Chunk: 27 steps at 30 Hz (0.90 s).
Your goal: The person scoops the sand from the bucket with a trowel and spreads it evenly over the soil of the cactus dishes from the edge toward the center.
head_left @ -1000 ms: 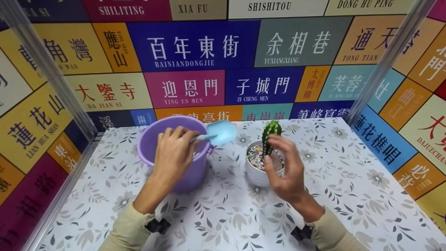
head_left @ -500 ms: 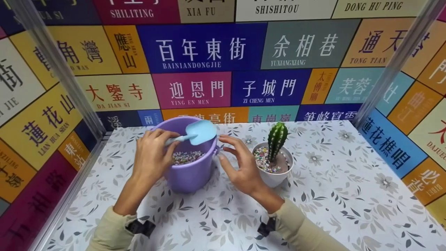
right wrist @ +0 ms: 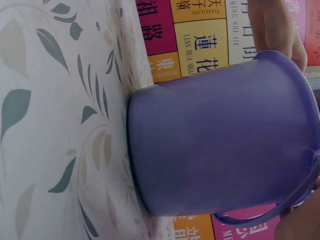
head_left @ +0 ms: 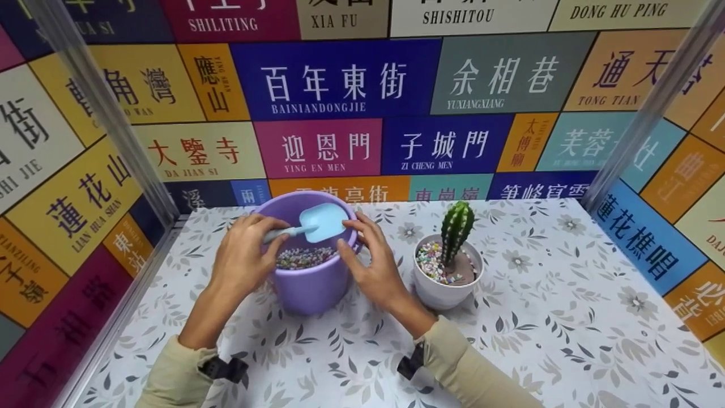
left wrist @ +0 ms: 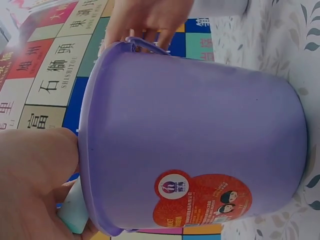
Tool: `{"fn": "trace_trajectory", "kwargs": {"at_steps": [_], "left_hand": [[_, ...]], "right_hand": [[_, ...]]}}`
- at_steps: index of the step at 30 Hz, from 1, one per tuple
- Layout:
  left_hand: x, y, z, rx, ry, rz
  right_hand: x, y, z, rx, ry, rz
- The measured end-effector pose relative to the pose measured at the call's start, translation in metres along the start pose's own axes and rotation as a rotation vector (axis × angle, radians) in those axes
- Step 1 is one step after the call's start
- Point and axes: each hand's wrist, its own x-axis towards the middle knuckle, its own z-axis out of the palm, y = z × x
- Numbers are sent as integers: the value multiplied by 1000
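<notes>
My left hand [head_left: 241, 249] holds a light blue toy shovel [head_left: 322, 222] by its handle, blade level over the mouth of a purple bucket [head_left: 311, 289]. Small multicoloured pebbles [head_left: 306, 258] lie inside the bucket. At the bucket's right rim is my right hand [head_left: 376, 266], its thumb and fingers apart and loosely bent, fingertips close to the shovel blade. In the left wrist view the shovel's handle end [left wrist: 74, 212] pokes out below the left hand [left wrist: 37, 170]. The right hand [left wrist: 150, 15] shows there beyond the rim, by the bucket handle [left wrist: 150, 46].
Right of the bucket stands a white pot [head_left: 444, 292] with a green cactus [head_left: 456, 229], coloured pebbles and a brown patch of soil. A patterned cloth [head_left: 555, 317] covers the table. Sign-printed panels [head_left: 334, 79] and metal posts [head_left: 651, 107] stand behind and beside it.
The shovel has moved left from beyond the bucket's right rim to over its mouth. My right hand has left the cactus and come left to the bucket's rim. The view has shifted slightly.
</notes>
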Motion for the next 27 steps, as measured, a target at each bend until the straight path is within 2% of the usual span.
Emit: {"fn": "trace_trajectory", "kwargs": {"at_steps": [3,10,15,20,27], "left_hand": [[2,4,-1,53,-32,-21],[11,14,-4,315,-88,-28],[18,19,-2,435,-155,-39],[28,26,1,487,-276,-47],[35,31,1,468,-398,-53]], "right_hand": [[1,3,0,-5,13,12],[2,3,-3,27,-2,25],[1,3,-2,39,-22,36],[0,1,-3,57,-28,47],[0,-1,-4,71,-30,51]]}}
